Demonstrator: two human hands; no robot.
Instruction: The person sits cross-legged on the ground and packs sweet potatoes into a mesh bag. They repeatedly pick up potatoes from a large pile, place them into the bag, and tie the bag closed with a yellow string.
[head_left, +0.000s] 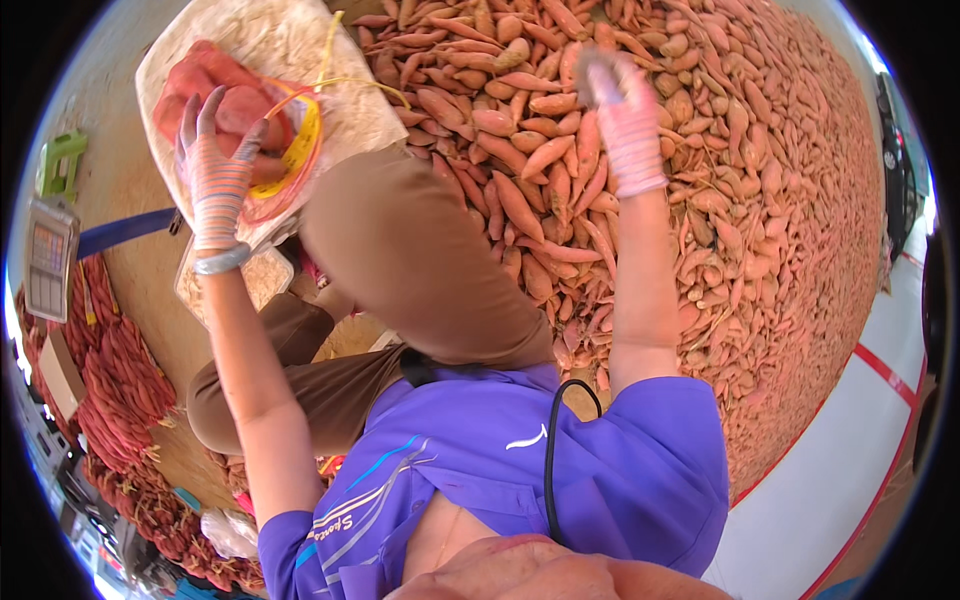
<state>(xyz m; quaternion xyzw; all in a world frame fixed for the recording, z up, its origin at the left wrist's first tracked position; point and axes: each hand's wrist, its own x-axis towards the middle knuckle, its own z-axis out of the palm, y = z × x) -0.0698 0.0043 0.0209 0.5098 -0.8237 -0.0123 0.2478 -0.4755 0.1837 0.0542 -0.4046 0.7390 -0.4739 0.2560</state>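
My left hand (217, 169), in a striped knit glove, lies over a red mesh bag (217, 75) with its fingers spread. Its thumb is near the yellow band (304, 142) and orange cord around the bag's mouth. Rounded reddish shapes show through the mesh. Under the bag is a pale, dirt-stained slab (360, 97). Gloved in a similar striped knit, my right hand (626, 105) is over a large heap of sweet potatoes (525, 150). Motion blurs its fingers, so whether they hold a sweet potato cannot be told.
A scale's keypad head (51, 259) sits at the left by a blue pole (127, 232). Filled red mesh bags (120, 375) lie on the floor at lower left. Farther back is a green plastic stool (61, 165). My bent knee (405, 240) rises between slab and heap.
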